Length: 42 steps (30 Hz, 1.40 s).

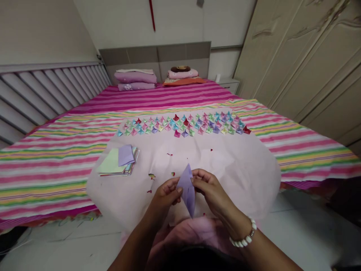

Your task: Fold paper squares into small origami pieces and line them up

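Observation:
A folded piece of purple paper is held upright between my two hands, low over the pale pink sheet. My left hand pinches its left edge, thumb on the near face. On the other side, the thumb and fingers of my right hand grip its upper right edge. White beads circle my right wrist. To the left lies a stack of coloured paper, pale green and purple on top. Several rows of small folded paper pieces in many colours cover the sheet's far side.
Small coloured scraps are scattered on the sheet, which lies over a striped bedspread. Folded bedding is piled by the headboard. A railing runs along the left, a wardrobe along the right.

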### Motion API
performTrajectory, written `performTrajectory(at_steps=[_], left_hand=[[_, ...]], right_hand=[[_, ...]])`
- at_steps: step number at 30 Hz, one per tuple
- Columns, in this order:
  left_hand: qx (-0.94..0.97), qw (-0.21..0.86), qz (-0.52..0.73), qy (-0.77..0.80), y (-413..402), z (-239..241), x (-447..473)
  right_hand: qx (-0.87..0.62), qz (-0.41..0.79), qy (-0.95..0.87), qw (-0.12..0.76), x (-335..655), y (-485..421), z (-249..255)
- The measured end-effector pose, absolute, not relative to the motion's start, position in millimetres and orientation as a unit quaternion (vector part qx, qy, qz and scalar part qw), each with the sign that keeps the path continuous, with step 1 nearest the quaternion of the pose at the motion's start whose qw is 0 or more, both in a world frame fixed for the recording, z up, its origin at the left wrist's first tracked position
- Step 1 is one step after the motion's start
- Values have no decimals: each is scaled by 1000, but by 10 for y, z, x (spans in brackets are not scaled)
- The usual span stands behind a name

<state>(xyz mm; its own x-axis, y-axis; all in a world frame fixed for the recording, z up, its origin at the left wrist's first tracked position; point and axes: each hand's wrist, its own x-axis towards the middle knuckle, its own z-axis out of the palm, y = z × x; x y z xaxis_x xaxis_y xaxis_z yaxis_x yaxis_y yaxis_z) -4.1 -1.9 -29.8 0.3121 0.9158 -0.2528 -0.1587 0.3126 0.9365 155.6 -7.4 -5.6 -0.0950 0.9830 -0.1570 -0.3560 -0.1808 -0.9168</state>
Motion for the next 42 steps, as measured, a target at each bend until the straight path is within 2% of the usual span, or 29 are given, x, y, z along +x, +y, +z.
performTrajectory(at_steps=[6,10,18,23,27,33,36,42], left_hand=[[463,615,421,478,4,-298,-17],[445,583,459,502,3,-326,59],[446,615,437,481,-72,-201,185],[507,579,437,465,-90,-137,200],[572,507,410,497,-32,-220,176],[661,328,429,520,74,-288,168],[657,320,437,524,93,-301,187],[608,378,448,535,131,-330,223]], right_hand=[[-405,639,-413,507,1527,-48,-134],[-416,608,-424,527,1483,-18,-215],[-531,368,-566,512,1435,-52,-243],[-522,298,-622,501,1435,-57,-247],[-534,278,-629,491,1467,-24,-266],[-541,251,-652,468,1535,47,-306],[-532,253,-654,475,1555,78,-327],[-504,305,-627,510,1533,101,-345]])
